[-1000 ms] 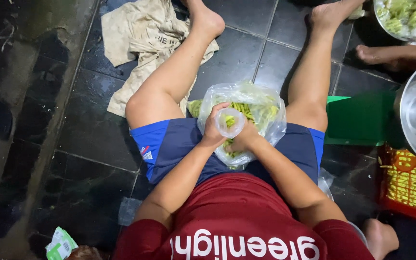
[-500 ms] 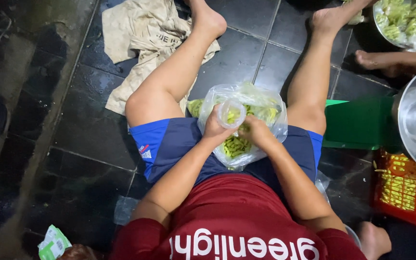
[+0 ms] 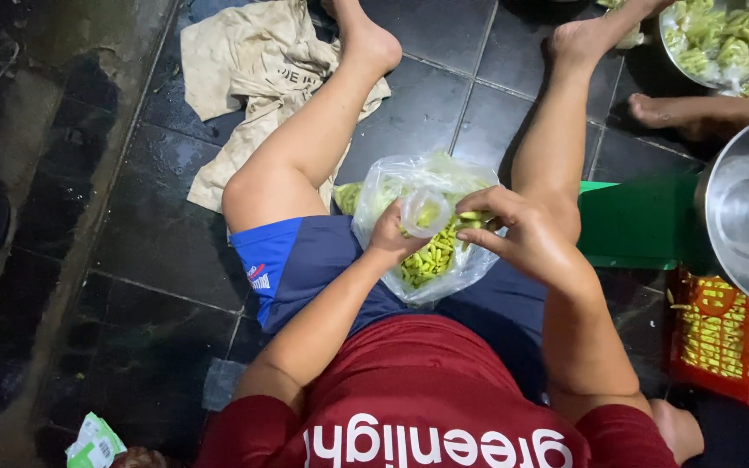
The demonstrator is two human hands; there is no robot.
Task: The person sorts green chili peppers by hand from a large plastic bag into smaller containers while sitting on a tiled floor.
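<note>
Head view looks down on a clear plastic bag (image 3: 431, 251) of small green pods resting in the seated person's lap, between the thighs. Left hand (image 3: 396, 236) grips a small clear cup (image 3: 425, 211) at the bag's mouth; right hand (image 3: 522, 230) pinches a few pods (image 3: 472, 217) beside it. Portioning pods into the cup seems the step in hand, and it calls for keeping the cup level. Compared with half a second ago, the right hand has lifted off the bag. Around lie a crumpled cloth (image 3: 253, 78), a green board (image 3: 635, 221), a steel bowl (image 3: 747, 208) and an orange crate (image 3: 721, 347) on the dark tiled floor (image 3: 132, 260).
</note>
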